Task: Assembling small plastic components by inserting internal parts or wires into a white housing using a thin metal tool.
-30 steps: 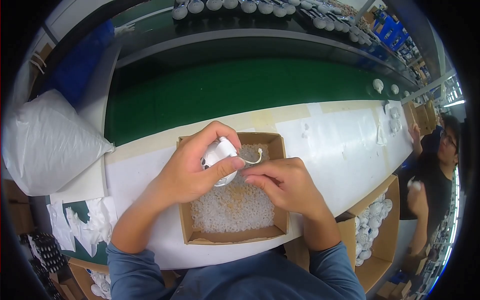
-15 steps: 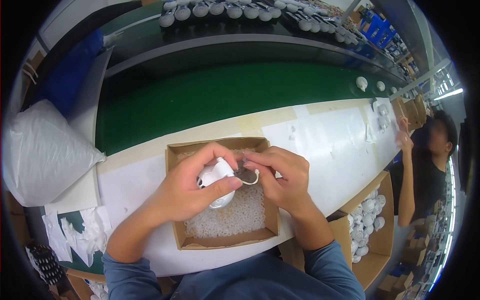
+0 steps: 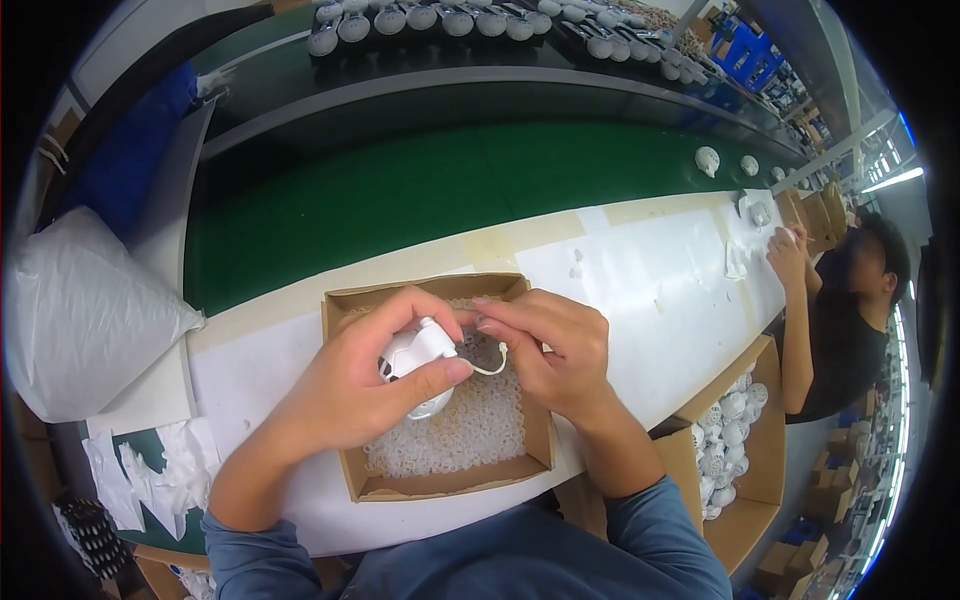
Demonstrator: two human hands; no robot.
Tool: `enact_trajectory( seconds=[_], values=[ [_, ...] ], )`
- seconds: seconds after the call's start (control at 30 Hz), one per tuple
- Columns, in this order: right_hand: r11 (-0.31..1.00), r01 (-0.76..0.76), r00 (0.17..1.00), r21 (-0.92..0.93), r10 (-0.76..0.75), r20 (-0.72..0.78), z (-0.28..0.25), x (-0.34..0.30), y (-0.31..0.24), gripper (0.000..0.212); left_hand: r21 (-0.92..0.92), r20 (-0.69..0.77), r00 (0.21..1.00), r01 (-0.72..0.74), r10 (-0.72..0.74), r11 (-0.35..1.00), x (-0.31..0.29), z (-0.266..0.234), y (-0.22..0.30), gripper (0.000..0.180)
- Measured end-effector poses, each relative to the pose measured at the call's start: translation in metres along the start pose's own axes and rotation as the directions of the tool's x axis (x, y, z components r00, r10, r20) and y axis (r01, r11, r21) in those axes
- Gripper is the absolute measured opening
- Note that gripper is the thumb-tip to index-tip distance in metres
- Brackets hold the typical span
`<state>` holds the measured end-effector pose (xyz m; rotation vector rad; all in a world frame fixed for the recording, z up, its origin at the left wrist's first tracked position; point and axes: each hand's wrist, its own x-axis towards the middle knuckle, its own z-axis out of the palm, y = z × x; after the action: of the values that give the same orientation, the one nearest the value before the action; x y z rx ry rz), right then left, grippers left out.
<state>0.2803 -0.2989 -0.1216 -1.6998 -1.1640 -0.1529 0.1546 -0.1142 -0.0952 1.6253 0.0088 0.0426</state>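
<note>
**Hands meet over an open carton of clear rings**

The cardboard carton (image 3: 345, 470) sits near the front edge of the white worktop (image 3: 640, 270), its flaps upright on all four sides, so the hands work inside a walled pocket. Bare white surface lies open to the right of it; to the left the worktop runs toward a bulging white plastic bag (image 3: 85, 310). Behind runs a green conveyor belt (image 3: 420, 190), with a row of white bulb housings (image 3: 450, 20) on the dark shelf beyond.

The left hand (image 3: 350, 385) has its fingers and thumb closed around a white bulb housing (image 3: 415, 355), held above the clear rings (image 3: 460, 430) that fill the carton. The right hand (image 3: 555, 350) pinches a thin clear ring (image 3: 492, 362) against the housing's side.

At lower right, another carton of white housings (image 3: 730, 440) stands below the table edge. A co-worker (image 3: 845, 320) stands at the far right end.
</note>
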Motion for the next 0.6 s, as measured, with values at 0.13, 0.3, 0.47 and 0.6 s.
enact_trajectory(
  seconds=[0.13,0.3,0.47,0.6],
  values=[
    [0.999,-0.005,1.000,0.036,0.005,0.018,-0.0016,0.0013,0.0016,0.015,0.000,-0.001,0.999,0.039,-0.039,0.999,-0.0001,-0.0023,0.0018,0.026],
    [0.996,-0.053,0.998,0.078,0.049,0.045,-0.0030,-0.0013,0.0009,0.012,0.011,-0.001,1.000,0.007,-0.007,1.000,0.0021,-0.0017,0.0012,0.026],
    [0.992,-0.076,0.997,0.105,0.072,0.042,-0.0036,-0.0037,-0.0003,0.011,-0.004,0.062,0.998,0.004,-0.004,1.000,0.0027,-0.0063,0.0015,0.025],
    [0.984,-0.109,0.993,0.142,0.103,0.050,-0.0035,-0.0055,0.0009,0.011,0.021,0.048,0.999,0.018,-0.019,1.000,0.0039,-0.0066,0.0002,0.025]
  ],
)
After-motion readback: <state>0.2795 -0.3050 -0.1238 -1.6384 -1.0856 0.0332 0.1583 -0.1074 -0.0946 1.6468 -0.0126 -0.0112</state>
